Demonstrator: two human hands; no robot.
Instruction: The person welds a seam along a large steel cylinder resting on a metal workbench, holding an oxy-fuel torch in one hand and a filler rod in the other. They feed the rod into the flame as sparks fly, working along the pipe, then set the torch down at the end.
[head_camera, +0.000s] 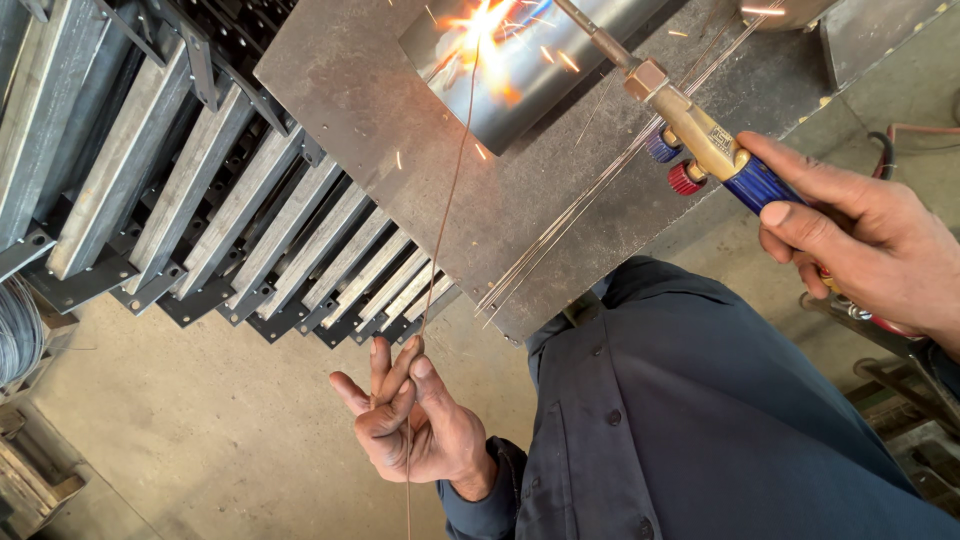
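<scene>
The thin copper-coloured filler rod runs from the left hand, pinched between thumb and fingers, far up to the sparking shiny metal cylinder. The right hand grips the brass torch by its blue handle, above a dull grey steel plate with loose thin rods.

From where I stand, the only marking to be seen is a small label on the brass body of the torch, a pale rectangular patch with dark print too small to make out. It sits on the upper face of the brass, just above the red knob and near the blue knob. It lies just ahead of the blue handle that the right hand grips.
</scene>
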